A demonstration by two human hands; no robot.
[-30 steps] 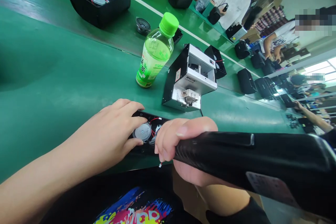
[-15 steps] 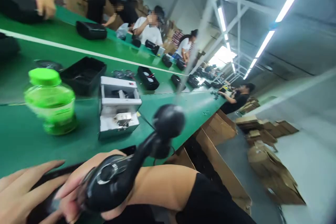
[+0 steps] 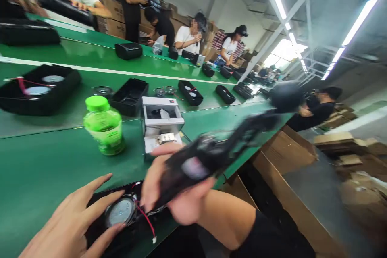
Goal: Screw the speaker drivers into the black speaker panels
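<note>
My right hand [image 3: 184, 193] is wrapped round a black electric screwdriver [image 3: 193, 161], blurred by motion, tilted with its rear end up to the right. Below it lies a black speaker housing [image 3: 99, 231] with a round speaker driver [image 3: 121, 211] in it. A red and black wire with a white plug [image 3: 154, 240] hangs over the housing's edge. My left hand [image 3: 75, 221] is open, fingers spread around the driver and touching its rim. The screwdriver's tip is hidden, and a second driver shows only partly beneath my right hand.
A green bottle [image 3: 103, 127] and a white-grey screw-feeder-like box [image 3: 163, 121] stand behind my hands. Farther back are an open black housing [image 3: 130, 96], another with two drivers [image 3: 39, 88], and several more. Co-workers sit across the green table [image 3: 45, 145]; cardboard boxes [image 3: 284, 153] stand right.
My right hand has lifted the screwdriver and moved right, uncovering the driver and wire. My left hand appears farther right in view. The camera has turned left.
</note>
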